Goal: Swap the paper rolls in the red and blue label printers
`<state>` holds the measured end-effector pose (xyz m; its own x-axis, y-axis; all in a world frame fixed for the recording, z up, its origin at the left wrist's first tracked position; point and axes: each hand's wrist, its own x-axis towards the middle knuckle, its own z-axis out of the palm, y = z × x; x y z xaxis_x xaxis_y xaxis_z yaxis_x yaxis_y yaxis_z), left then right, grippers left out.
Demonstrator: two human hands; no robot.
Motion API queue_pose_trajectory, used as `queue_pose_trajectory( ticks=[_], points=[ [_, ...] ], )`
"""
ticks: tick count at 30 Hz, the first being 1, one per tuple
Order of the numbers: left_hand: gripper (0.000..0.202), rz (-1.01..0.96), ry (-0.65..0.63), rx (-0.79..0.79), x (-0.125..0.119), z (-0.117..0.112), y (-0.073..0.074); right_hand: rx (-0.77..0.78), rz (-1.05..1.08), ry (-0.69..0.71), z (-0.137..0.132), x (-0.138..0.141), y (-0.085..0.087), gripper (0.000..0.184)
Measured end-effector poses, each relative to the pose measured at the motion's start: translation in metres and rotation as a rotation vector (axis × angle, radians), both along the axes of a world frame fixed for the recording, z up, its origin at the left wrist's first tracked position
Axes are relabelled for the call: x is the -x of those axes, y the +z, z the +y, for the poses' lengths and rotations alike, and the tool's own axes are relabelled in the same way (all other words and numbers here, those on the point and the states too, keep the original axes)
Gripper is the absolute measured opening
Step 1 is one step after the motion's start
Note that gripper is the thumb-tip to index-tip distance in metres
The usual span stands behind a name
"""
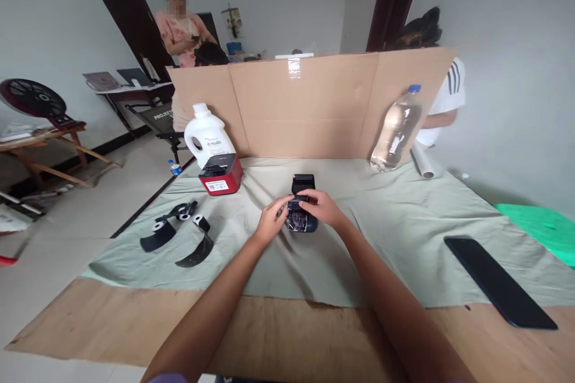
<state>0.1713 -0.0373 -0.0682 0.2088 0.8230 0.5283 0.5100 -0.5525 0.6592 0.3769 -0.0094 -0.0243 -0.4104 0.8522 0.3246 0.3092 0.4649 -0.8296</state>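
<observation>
A small black device that looks like a portable printer [308, 225] lies on the cloth in front of me, its flap [303, 182] raised at the far side. Glossy dark material shows on its near part. My left hand [272, 219] grips the left edge with bent fingers. Across the middle reaches my right hand [322, 207], thumb on the near side and fingers on the far side of the dark part. What lies between the fingertips is partly hidden. To the left are dark strips on white-cored rolls [197, 251], partly unwound and curling.
A red and black box-shaped machine [229, 176] stands beside a white jug [209, 134] at back left. A cardboard panel [305, 108] crosses the back, with a water bottle [398, 128] at its right. A black slab [494, 278] lies right. People are behind the panel.
</observation>
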Motion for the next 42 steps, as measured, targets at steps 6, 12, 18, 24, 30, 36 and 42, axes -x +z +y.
queue_pose_trajectory(
  ticks=[6, 12, 18, 24, 30, 36, 42],
  points=[
    [0.036, 0.133, 0.034, -0.050, -0.001, -0.006, -0.006, -0.074, -0.177, -0.237, 0.011, -0.001, -0.017, 0.030],
    [0.033, 0.188, 0.026, -0.079, -0.002, -0.008, -0.007, -0.051, -0.277, -0.370, 0.016, 0.008, -0.028, 0.023],
    [0.030, 0.145, -0.029, -0.087, -0.005, -0.009, -0.005, 0.097, -0.240, -0.595, 0.017, 0.014, -0.030, 0.031],
    [0.029, 0.137, -0.031, -0.082, -0.008, -0.009, -0.005, 0.315, -0.131, -0.742, 0.026, 0.015, -0.039, 0.060],
    [0.030, 0.194, -0.010, -0.109, -0.011, -0.015, -0.002, 0.180, 0.061, -0.603, 0.038, 0.014, -0.047, 0.063],
    [0.030, 0.250, 0.100, -0.115, -0.023, -0.022, -0.002, 0.177, 0.224, -0.491, 0.046, 0.009, -0.049, 0.054],
    [0.032, 0.352, 0.170, -0.121, -0.025, -0.023, -0.004, 0.155, 0.197, -0.417, 0.038, 0.004, -0.034, 0.047]
  ],
)
